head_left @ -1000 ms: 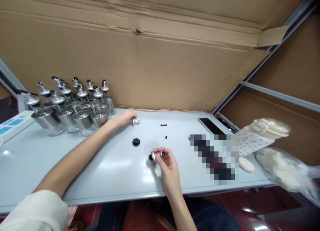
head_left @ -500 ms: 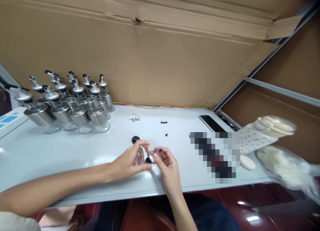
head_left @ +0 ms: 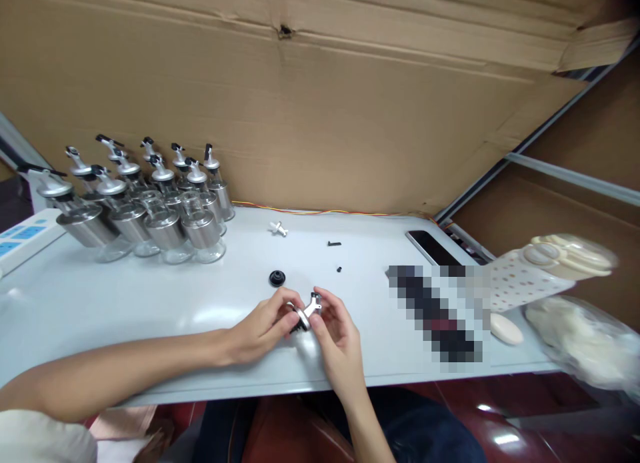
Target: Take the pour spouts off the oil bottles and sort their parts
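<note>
Between my two hands is a silver bottle pourer spout with a black ribbed stopper on its lower end. My left hand pinches the collar and stopper side. The fingers of my right hand close around the spout's upper end, its thumb near the collar. Just beyond my left hand a round black cap-like part lies on the table. Farther off are a small silver-and-clear part, a short black strip and a tiny black piece.
Several glass bottles with steel sleeves stand at the left, most with pourers. A white power strip lies beyond them. To the right are a phone, a blurred-out patch, a dotted cup, a pale oval object and a plastic bag.
My left hand's fingers have closed onto the pourer's collar and stopper. The pourer has turned, so its silver spout now shows between my hands. The view has shifted slightly.
</note>
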Tool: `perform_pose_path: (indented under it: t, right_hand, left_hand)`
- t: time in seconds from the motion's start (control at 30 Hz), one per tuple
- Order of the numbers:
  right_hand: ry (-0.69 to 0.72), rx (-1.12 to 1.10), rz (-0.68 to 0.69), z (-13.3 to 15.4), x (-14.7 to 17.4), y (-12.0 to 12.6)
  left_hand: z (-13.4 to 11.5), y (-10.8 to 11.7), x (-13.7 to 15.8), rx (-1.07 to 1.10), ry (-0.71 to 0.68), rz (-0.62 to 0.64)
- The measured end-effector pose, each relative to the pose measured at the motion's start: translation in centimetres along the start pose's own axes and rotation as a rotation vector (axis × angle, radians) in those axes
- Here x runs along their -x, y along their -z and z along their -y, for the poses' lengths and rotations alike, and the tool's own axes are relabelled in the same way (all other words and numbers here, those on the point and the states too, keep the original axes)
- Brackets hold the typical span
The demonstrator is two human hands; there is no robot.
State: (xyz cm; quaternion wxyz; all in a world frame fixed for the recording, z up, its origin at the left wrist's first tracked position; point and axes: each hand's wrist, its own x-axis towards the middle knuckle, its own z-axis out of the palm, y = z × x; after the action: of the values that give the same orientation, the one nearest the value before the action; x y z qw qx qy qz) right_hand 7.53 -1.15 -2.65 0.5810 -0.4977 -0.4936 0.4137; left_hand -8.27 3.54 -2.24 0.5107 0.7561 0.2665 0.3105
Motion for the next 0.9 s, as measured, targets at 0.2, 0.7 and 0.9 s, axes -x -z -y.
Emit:
perform_pose_path:
  t: [0.2,0.7,0.9]
  right_hand:
    - [0.173,0.137,0.104,-0.27,-0.02,0.11]
    - [0.254,0.485,0.13,0.13,0.18,-0.62]
    - [0.406,0.454,0.084,0.08,0.14,-0.53]
  left_hand:
    - [-0.37,0.15,-0.13,-0.132,-0.126,0.175]
    - [-0.39,-0.29,0.34,-0.186,0.05,0.149]
    - [-0.75,0.33,-0.5,-0.075,0.078,0.183]
